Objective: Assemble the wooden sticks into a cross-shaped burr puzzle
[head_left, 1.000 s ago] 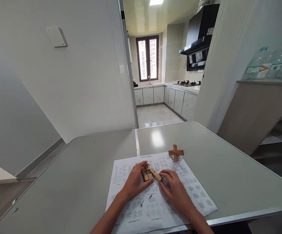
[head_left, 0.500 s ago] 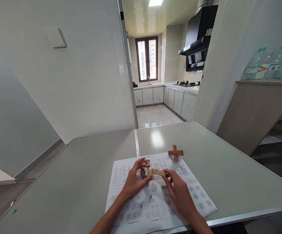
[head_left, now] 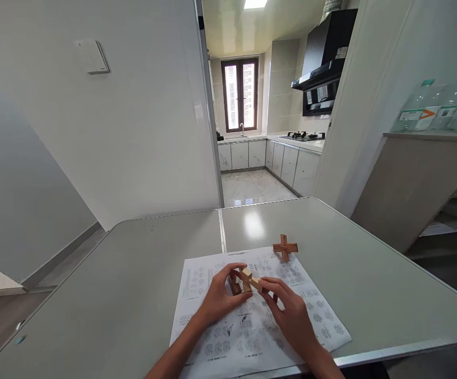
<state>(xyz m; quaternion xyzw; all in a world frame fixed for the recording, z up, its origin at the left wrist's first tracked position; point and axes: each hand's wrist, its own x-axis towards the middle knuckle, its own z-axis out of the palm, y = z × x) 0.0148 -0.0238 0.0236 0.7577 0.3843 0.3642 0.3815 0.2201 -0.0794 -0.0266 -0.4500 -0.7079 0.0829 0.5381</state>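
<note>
My left hand (head_left: 219,296) is closed around a notched, light wooden puzzle piece (head_left: 246,274). A darker brown wooden piece (head_left: 235,287) sits in the same grip, partly hidden by the fingers. Between thumb and fingertips, my right hand (head_left: 291,310) pinches another light wooden puzzle piece (head_left: 256,285). Its far end meets the left-hand pieces at the notch; whether it is seated there I cannot tell. Both hands are above a printed instruction sheet (head_left: 252,345) with rows of small diagrams.
Beyond my right hand, a brown wooden cross (head_left: 285,248) of joined pieces stands at the sheet's far right corner. The grey-green table (head_left: 153,295) has a seam (head_left: 222,231) across it. Large plastic bottles (head_left: 413,113) stand on a cabinet at right.
My right hand has brought its piece left against the pieces in my left hand. The left-hand piece has turned, its top end now tipped toward me. The wooden cross has stayed put.
</note>
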